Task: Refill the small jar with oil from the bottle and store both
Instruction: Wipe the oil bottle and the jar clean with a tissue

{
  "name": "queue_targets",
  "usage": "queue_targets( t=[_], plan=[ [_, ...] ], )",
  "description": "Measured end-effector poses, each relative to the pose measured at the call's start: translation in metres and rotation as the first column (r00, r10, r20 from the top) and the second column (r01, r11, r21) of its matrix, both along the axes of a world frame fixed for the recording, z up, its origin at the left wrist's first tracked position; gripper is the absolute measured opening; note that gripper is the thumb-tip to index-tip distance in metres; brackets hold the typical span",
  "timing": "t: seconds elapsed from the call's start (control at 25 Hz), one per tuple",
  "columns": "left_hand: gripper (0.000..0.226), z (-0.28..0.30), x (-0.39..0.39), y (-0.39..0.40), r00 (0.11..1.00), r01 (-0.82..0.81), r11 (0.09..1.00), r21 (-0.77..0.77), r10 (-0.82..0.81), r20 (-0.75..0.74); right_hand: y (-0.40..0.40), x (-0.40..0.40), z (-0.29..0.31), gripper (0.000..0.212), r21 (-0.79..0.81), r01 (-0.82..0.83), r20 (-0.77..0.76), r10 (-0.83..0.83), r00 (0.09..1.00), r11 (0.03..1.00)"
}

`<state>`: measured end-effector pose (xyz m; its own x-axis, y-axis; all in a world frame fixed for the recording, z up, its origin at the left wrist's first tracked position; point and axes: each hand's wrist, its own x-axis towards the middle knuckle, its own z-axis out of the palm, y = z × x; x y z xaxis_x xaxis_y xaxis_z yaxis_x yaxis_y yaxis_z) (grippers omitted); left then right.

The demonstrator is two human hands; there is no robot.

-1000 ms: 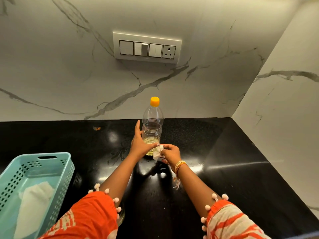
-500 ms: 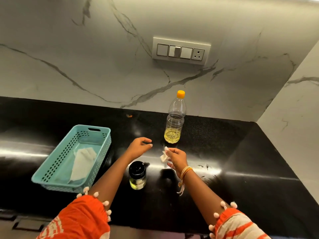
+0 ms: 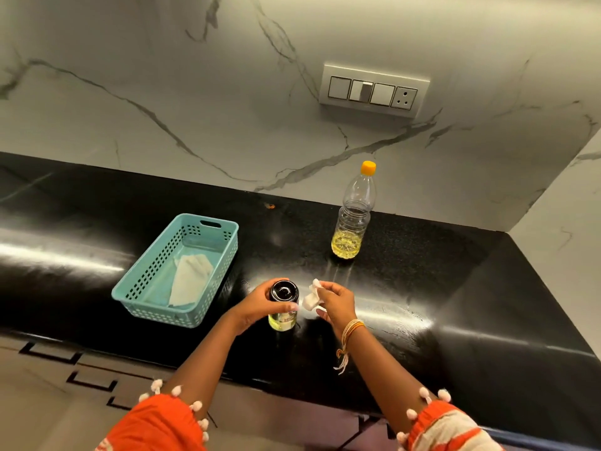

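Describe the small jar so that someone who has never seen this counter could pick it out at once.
Start at the black counter under the marble wall. Near its front edge, right of the turquoise basket, the left hand grips the small jar. Unlike the tall bottle with its orange cap near the wall, the jar is short, with a glossy black lid and yellow oil at the bottom.

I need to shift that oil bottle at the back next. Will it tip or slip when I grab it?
The bottle is tall and narrow, so a push near the orange cap could tip it. Oil fills only its bottom part, so it is probably light and bottom-heavy. The thin clear plastic may flex when squeezed; I cannot tell whether it is oily.
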<state>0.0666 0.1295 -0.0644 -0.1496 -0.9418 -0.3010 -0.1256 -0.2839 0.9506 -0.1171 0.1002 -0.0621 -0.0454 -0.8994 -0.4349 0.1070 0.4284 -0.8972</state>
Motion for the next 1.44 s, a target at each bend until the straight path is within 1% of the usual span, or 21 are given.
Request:
queue_targets(
  t=[0.04, 0.12, 0.2, 0.36, 0.48, 0.56, 0.64, 0.72, 0.8, 0.84, 0.96, 1.04, 1.16, 1.2, 1.28, 1.36, 1.4, 1.44],
  plan=[
    [0.090, -0.006, -0.001, 0.002, 0.998, 0.014, 0.998, -0.061, -0.009, 0.068, 0.002, 0.000, 0.000, 0.009, 0.001, 0.006, 0.000, -0.006, 1.000, 1.000],
    [0.082, -0.016, -0.003, 0.003, 0.984, 0.005, 0.986, -0.166, 0.025, 0.179, 0.003, -0.001, 0.002, 0.004, 0.001, 0.021, -0.002, -0.021, 1.000, 1.000],
    [0.071, -0.021, -0.006, 0.004, 0.971, -0.055, 0.973, -0.224, 0.105, 0.217, 0.002, -0.004, 0.009, 0.003, -0.012, 0.035, -0.015, -0.035, 0.999, 0.999],
    [0.069, -0.022, -0.013, 0.008, 0.938, -0.109, 0.950, -0.293, 0.196, 0.286, -0.003, -0.019, 0.022, 0.006, -0.064, 0.075, -0.016, -0.076, 0.997, 0.995],
    [0.060, -0.014, -0.022, 0.010, 0.939, -0.157, 0.928, -0.339, 0.246, 0.240, -0.004, -0.030, 0.035, 0.005, -0.102, 0.105, -0.010, -0.106, 0.994, 0.989],
    [0.054, -0.004, -0.027, 0.007, 0.949, -0.201, 0.904, -0.376, 0.275, 0.154, -0.004, -0.033, 0.045, 0.006, -0.137, 0.126, -0.004, -0.128, 0.992, 0.983],
    [0.050, 0.013, -0.031, 0.001, 0.963, -0.230, 0.905, -0.359, 0.265, 0.053, -0.004, -0.032, 0.057, 0.006, -0.193, 0.130, -0.005, -0.133, 0.991, 0.973],
    [0.046, 0.034, -0.035, -0.006, 0.976, -0.211, 0.917, -0.337, 0.217, -0.019, -0.003, -0.027, 0.072, 0.010, -0.293, 0.101, 0.002, -0.105, 0.994, 0.951],
    [0.041, 0.056, -0.040, -0.011, 0.982, -0.187, 0.928, -0.321, 0.168, -0.087, -0.003, -0.020, 0.089, 0.014, -0.447, 0.055, -0.016, -0.069, 0.997, 0.893],
    [0.038, 0.065, -0.043, -0.014, 0.979, -0.187, 0.934, -0.303, 0.150, -0.140, -0.004, -0.017, 0.097, 0.015, -0.528, 0.028, -0.060, -0.070, 0.996, 0.849],
    [0.043, 0.088, -0.048, -0.020, 0.956, -0.181, 0.944, -0.275, 0.104, -0.274, -0.006, -0.009, 0.122, 0.016, -0.738, -0.065, -0.250, -0.183, 0.951, 0.672],
    [0.045, 0.102, -0.051, -0.023, 0.939, -0.171, 0.944, -0.283, 0.069, -0.337, -0.004, -0.003, 0.136, 0.021, -0.822, -0.151, -0.348, -0.273, 0.897, 0.550],
    [0.058, 0.111, -0.053, -0.026, 0.907, -0.206, 0.945, -0.254, 0.086, -0.413, 0.005, 0.007, 0.143, 0.023, -0.871, -0.259, -0.418, -0.354, 0.836, 0.418],
    [0.063, 0.112, -0.053, -0.026, 0.900, -0.222, 0.946, -0.236, 0.106, -0.422, 0.011, 0.010, 0.138, 0.022, -0.871, -0.308, -0.454, -0.390, 0.801, 0.382],
    [0.070, 0.114, -0.053, -0.026, 0.893, -0.238, 0.953, -0.185, 0.139, -0.428, 0.024, 0.015, 0.124, 0.019, -0.848, -0.430, -0.529, -0.463, 0.711, 0.309],
    [0.071, 0.115, -0.052, -0.027, 0.879, -0.241, 0.958, -0.152, 0.150, -0.453, 0.035, 0.011, 0.110, 0.024, -0.800, -0.553, -0.586, -0.505, 0.634, 0.234],
    [0.072, 0.115, -0.050, -0.027, 0.869, -0.246, 0.959, -0.141, 0.154, -0.470, 0.038, 0.007, 0.104, 0.025, -0.771, -0.604, -0.611, -0.506, 0.609, 0.203],
    [0.075, 0.114, -0.048, -0.027, 0.863, -0.245, 0.961, -0.130, 0.154, -0.482, 0.039, 0.003, 0.103, 0.025, -0.759, -0.620, -0.625, -0.492, 0.606, 0.199]
  ],
)
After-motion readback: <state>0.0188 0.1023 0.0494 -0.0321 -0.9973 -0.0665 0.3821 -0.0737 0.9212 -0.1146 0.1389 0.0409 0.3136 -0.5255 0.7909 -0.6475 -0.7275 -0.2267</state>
